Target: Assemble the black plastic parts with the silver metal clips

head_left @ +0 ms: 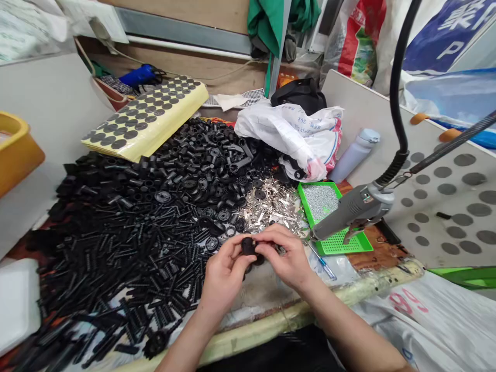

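Near the table's front edge, my left hand [227,268] pinches a small black cylindrical plastic part [248,246] between thumb and fingers. My right hand [284,253] meets it from the other side, thumb and fingertips closed at the part's right edge; whether a smaller piece sits in that pinch is hidden. Just beyond my hands lies a heap of small shiny metal pieces [267,206]. Several black round parts lie close by, partly covered by my fingers. Left of my hands spreads a large pile of black ribbed plastic sticks [155,253].
A grey electric screwdriver [349,212] hangs on the right over a green tray [337,245] of small screws. A blue screwdriver [325,266] lies beside it. Behind are a stack of yellow sticker sheets [166,126], a white plastic bag [287,129] and a bottle [354,155].
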A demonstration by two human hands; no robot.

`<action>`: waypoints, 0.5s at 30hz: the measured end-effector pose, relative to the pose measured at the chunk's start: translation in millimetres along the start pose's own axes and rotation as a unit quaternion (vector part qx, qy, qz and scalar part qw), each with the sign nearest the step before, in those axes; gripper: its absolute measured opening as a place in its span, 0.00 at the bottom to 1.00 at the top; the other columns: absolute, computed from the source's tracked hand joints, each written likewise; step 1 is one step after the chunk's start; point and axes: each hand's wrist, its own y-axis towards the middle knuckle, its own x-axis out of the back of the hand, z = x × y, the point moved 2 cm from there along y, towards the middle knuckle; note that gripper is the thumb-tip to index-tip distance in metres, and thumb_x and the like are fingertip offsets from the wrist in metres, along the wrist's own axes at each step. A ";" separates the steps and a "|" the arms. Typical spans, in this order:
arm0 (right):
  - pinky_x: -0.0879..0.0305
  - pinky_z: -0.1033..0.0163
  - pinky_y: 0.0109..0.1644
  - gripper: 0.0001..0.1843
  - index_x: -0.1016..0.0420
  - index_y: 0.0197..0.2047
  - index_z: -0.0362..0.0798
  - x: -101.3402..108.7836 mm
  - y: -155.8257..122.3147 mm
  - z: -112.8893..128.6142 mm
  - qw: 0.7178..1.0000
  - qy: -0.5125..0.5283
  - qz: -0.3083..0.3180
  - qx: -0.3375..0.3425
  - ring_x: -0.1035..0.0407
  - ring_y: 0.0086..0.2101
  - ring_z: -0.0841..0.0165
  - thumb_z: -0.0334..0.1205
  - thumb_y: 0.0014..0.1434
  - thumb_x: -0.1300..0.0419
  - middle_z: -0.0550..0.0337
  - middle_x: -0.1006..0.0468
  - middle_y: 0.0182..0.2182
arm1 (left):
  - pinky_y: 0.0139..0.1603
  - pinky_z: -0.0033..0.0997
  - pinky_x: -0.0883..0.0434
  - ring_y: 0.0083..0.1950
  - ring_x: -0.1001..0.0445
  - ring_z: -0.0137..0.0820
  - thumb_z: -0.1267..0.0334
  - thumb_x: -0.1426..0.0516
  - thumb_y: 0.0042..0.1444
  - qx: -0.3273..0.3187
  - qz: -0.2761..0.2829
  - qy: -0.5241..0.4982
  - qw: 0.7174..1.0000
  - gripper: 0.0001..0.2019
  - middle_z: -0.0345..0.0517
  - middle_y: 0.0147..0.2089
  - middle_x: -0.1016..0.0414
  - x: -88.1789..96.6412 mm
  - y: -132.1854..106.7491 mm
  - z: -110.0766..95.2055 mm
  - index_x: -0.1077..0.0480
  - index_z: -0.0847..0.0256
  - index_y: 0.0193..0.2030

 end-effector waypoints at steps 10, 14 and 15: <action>0.33 0.63 0.33 0.06 0.22 0.31 0.48 -1.7 1.2 4.2 0.999 -0.007 0.038 0.026 0.30 0.29 0.69 0.29 0.56 0.39 0.59 0.24 0.27 | 0.38 0.28 0.28 0.36 0.22 0.32 0.67 0.41 0.47 0.003 -0.001 0.046 0.999 0.14 0.40 0.33 0.19 5.5 -10.0 1.2 0.31 0.60 0.43; 0.35 0.64 0.32 0.06 0.25 0.31 0.47 -4.1 -1.9 2.0 0.996 -0.052 0.062 0.040 0.32 0.29 0.69 0.30 0.58 0.42 0.59 0.26 0.27 | 0.42 0.29 0.29 0.39 0.22 0.33 0.68 0.40 0.47 -0.011 0.004 0.069 0.998 0.13 0.41 0.35 0.19 10.3 -10.1 2.7 0.30 0.60 0.42; 0.35 0.64 0.31 0.06 0.26 0.31 0.47 -4.9 -2.6 1.4 0.995 -0.056 0.067 0.045 0.32 0.29 0.69 0.31 0.58 0.42 0.59 0.26 0.27 | 0.43 0.30 0.29 0.40 0.22 0.33 0.69 0.40 0.47 -0.015 0.003 0.074 0.997 0.13 0.42 0.36 0.19 10.9 -10.2 3.5 0.30 0.60 0.42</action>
